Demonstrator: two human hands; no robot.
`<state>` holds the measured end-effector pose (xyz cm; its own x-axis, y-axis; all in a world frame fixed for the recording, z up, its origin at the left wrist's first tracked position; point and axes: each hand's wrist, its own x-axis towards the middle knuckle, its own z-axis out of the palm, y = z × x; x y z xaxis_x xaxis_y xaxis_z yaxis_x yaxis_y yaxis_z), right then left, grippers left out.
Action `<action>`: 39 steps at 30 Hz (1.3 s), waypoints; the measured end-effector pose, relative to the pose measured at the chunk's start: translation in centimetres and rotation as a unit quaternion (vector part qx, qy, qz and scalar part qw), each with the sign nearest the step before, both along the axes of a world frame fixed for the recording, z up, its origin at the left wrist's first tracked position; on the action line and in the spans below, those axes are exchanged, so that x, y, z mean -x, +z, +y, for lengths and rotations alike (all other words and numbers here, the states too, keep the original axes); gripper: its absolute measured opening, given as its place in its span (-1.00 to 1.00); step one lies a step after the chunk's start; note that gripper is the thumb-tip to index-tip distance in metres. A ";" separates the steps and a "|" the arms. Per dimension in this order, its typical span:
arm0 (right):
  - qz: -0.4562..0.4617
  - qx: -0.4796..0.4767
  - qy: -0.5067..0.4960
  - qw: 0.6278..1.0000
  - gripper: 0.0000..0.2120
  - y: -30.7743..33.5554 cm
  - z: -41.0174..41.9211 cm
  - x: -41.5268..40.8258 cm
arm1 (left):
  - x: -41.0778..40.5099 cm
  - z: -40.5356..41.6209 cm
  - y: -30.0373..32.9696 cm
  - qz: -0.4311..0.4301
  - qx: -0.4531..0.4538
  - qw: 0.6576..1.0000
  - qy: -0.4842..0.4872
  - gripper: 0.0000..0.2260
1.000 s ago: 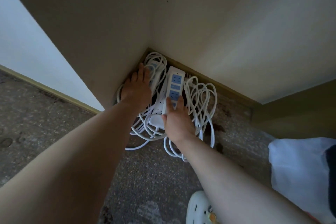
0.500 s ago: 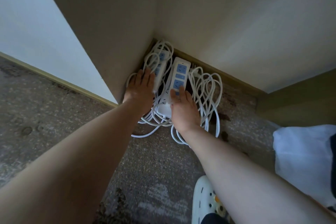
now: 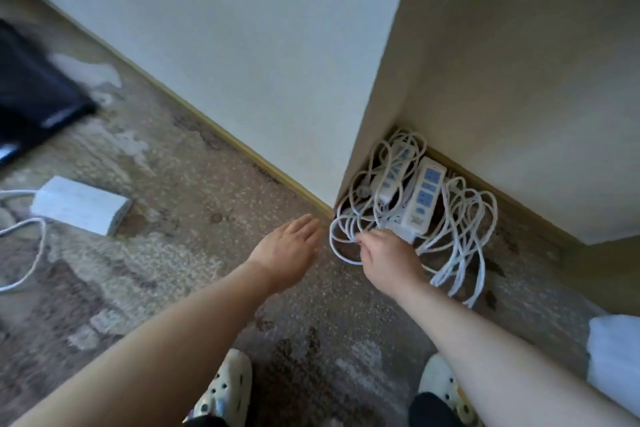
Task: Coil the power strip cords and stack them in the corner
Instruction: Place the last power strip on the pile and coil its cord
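Two white power strips with blue sockets lie in the wall corner: a larger one [image 3: 423, 198] and a smaller one [image 3: 394, 177] behind it. Loose white cord loops [image 3: 460, 239] pile around both. My right hand [image 3: 384, 253] sits at the front of the pile, its fingers curled round cord loops on the left side. My left hand [image 3: 287, 250] hovers over the floor left of the pile, fingers straight, holding nothing. Another white power strip [image 3: 79, 204] lies face down on the floor at far left, its cord [image 3: 31, 253] trailing out of view.
Two walls meet at an outer edge [image 3: 374, 114] just left of the pile. A dark object [image 3: 31, 94] lies at the far left. White fabric [image 3: 613, 357] sits at the lower right. My two pale clogs [image 3: 225, 388] stand on the worn, speckled floor.
My left hand has lifted off the pile and moved left over the floor. My right hand has slid from the larger strip down to the front cords. The view has swung left.
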<state>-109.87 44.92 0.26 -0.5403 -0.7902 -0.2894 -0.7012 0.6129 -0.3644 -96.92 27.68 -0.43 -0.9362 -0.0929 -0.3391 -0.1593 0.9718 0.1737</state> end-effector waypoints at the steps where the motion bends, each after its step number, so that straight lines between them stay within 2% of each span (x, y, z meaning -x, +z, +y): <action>1: -0.005 -0.001 0.030 1.000 -0.71 0.8 -1.4 -1.3 | -2.2 -1.1 0.7 -0.004 0.001 1.000 0.023 -0.53; 4: -0.018 0.000 0.107 0.994 -0.69 2.8 -7.0 -5.8 | -9.3 -5.2 2.8 -0.004 0.011 0.993 0.115 -0.58; 7: -0.026 0.007 0.162 0.986 -0.68 3.4 -13.5 -11.1 | -16.0 -9.7 3.5 -0.008 0.009 0.971 0.237 -0.61; 10: -0.041 0.001 0.186 0.982 -0.67 2.2 -20.2 -16.4 | -22.1 -14.5 2.8 -0.028 -0.012 0.932 0.361 -0.59; 14: -0.043 -0.020 0.207 0.977 -0.62 -1.5 -28.7 -22.3 | -28.3 -21.2 -0.7 -0.045 -0.018 0.885 0.463 -0.58; 19: -0.006 -0.040 0.243 0.969 -0.53 -7.7 -38.8 -26.7 | -31.5 -28.2 -7.2 0.005 -0.052 0.804 0.592 -0.51; 21: 0.035 -0.051 0.258 0.964 -0.43 -10.1 -42.4 -27.6 | -32.1 -30.3 -9.6 0.021 -0.042 0.784 0.619 -0.46; 23: 0.069 -0.075 0.260 0.960 -0.24 -12.3 -45.6 -28.4 | -32.2 -31.7 -11.6 0.030 -0.050 0.770 0.635 -0.43; 26: 0.085 -0.107 0.241 0.961 -0.01 -14.9 -48.6 -29.3 | -31.8 -32.3 -13.5 0.032 -0.043 0.767 0.640 -0.42; 31: 0.108 -0.069 0.246 0.961 -0.06 -16.4 -46.7 -28.3 | -32.6 -30.0 -14.5 0.094 -0.025 0.763 0.639 -0.61; 35: 0.044 -0.058 0.235 0.969 -0.07 -14.8 -38.5 -24.2 | -33.0 -25.0 -13.6 0.082 -0.042 0.758 0.646 -0.68; 37: 0.020 -0.069 0.228 0.971 -0.07 -13.3 -32.9 -21.8 | -32.3 -22.4 -12.4 0.085 -0.071 0.752 0.650 -0.56; 39: 0.010 -0.068 0.224 0.972 -0.08 -11.5 -27.7 -19.5 | -30.4 -21.0 -10.8 0.088 -0.068 0.788 0.606 -0.40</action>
